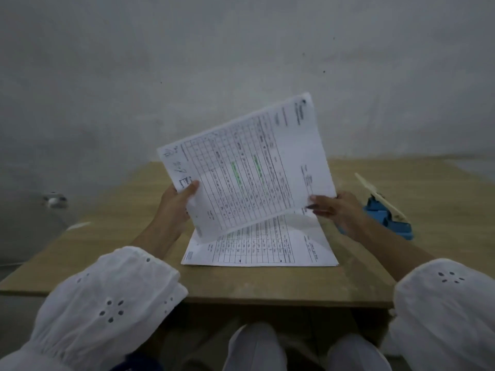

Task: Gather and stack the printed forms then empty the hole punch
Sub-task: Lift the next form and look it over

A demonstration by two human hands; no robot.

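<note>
— What are the hands doing?
— I'm watching both of them holding up the forms (246,167). The left hand (176,202) is pinching the lower left edge, thumb lying on the printed face and fingers hiding behind. The right hand (334,207) is gripping the lower right corner, fingers curling onto it.
— How are the forms hanging?
— They're tilting, top corner leaning right, clear of the table (120,236). They're hovering over a stack (267,250) that is lying flat near the front edge. The held forms are showing a grid with green highlighting. I'm not able to tell how many sheets are in the grip.
— Where is the punch sitting?
— The punch (385,212), blue with a pale lever sloping upward, is resting on the table just right of the right hand, off to the right of the stack. The wrist is covering its near end.
— Anything else?
— White sleeves (107,303) are filling the bottom corners, and a grey wall (187,62) is rising behind the table.
</note>
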